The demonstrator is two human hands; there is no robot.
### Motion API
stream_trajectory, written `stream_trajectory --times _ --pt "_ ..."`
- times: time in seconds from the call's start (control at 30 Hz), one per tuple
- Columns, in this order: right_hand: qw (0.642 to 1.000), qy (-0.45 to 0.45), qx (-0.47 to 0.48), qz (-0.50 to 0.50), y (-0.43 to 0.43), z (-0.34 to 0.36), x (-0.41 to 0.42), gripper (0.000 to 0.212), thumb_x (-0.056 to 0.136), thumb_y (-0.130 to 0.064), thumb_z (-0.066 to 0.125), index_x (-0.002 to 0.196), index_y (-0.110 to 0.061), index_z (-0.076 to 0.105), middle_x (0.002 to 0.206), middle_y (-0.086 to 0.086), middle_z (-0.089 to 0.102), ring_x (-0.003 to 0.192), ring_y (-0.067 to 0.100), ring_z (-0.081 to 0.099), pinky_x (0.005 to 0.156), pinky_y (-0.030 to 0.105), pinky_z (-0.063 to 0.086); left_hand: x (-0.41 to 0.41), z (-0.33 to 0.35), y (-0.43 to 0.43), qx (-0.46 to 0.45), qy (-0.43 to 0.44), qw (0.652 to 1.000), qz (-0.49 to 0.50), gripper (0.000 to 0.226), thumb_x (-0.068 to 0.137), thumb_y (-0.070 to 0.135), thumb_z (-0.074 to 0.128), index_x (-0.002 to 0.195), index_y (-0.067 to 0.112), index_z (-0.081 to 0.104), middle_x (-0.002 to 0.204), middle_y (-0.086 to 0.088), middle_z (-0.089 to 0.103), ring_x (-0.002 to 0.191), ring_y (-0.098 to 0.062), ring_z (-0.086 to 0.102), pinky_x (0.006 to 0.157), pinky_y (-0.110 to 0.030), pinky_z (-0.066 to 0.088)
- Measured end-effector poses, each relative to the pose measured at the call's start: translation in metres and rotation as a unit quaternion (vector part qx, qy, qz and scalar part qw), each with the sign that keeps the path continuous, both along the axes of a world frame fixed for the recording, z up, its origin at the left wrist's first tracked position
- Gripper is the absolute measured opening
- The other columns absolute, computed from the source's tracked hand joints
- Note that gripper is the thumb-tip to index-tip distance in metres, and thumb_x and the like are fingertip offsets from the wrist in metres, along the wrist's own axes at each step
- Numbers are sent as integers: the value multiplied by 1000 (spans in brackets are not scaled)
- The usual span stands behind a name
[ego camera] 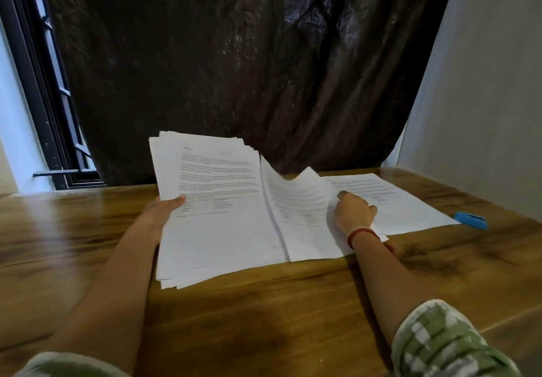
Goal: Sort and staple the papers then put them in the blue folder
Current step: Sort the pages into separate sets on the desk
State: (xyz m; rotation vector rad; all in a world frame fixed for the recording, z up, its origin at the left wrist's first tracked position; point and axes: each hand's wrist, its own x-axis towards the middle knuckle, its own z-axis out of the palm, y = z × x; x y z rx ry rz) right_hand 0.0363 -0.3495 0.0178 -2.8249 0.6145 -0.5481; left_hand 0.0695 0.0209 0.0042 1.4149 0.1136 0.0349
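My left hand (164, 209) grips the paper stack (223, 230) at its left edge on the bench (264, 303); my right hand (355, 212) pinches a curling sheet (296, 197) beside it, blue stapler (470, 220) lying further right

In front of me on the desk (264, 318) sits a stack of papers (217, 230), its far end raised, with my left hand (164, 209) gripping its left edge. Just right of the stack a loose sheet (296, 197) arches up off the desk, my right hand (353, 212) holding its right side. Further right, partly under that hand, more pages (410, 209) lie flat. A stapler (470, 220) lies just beyond their right corner. Behind the desk hangs a curtain (234, 68), with a window (44, 98) to its left and a wall (484, 98) to its right.
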Motion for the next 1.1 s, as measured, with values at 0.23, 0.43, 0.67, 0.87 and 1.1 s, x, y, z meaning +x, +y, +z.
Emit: stream_trajectory --times 0.23,0.43,0.67,0.87,1.1 --pt "995 55 -86 -14 -3 -3 4 56 96 -39 51 145 -18 34 149 12 41 137 33 37 115 55 19 -20 2 48 52 26 998 20 31 93 13 61 124 11 55 117 -14 64 104 -35 62 92 -50 48" --pt "989 -13 -60 136 48 3 -13 54 97 -52 40 141 -21 41 150 10 38 137 33 37 114 53 28 -42 2 68 24 -13 999 26 39 97 7 52 136 9 50 127 -16 59 112 -37 57 94 -48 44" --pt "983 110 -3 145 87 -18 -17 71 89 -74 28 140 -26 42 153 5 36 141 33 32 115 61 14 -55 2 62 -11 -67 997 38 41 97 7 51 138 7 48 130 -13 58 109 -30 58 87 -38 46" --pt "877 -92 371 292 123 18 -49 52 92 -52 54 137 -28 44 139 -7 45 125 17 46 97 32 43 -54 3 58 -39 -63 997 16 39 96 7 52 135 8 51 128 -14 60 108 -31 61 92 -41 46" --pt "789 -82 558 246 160 6 -48 32 79 -17 80 96 -20 53 98 0 67 88 22 68 80 36 58 -51 2 52 -38 -44 998 -18 34 93 9 59 127 12 58 123 -14 65 113 -35 61 103 -52 43"
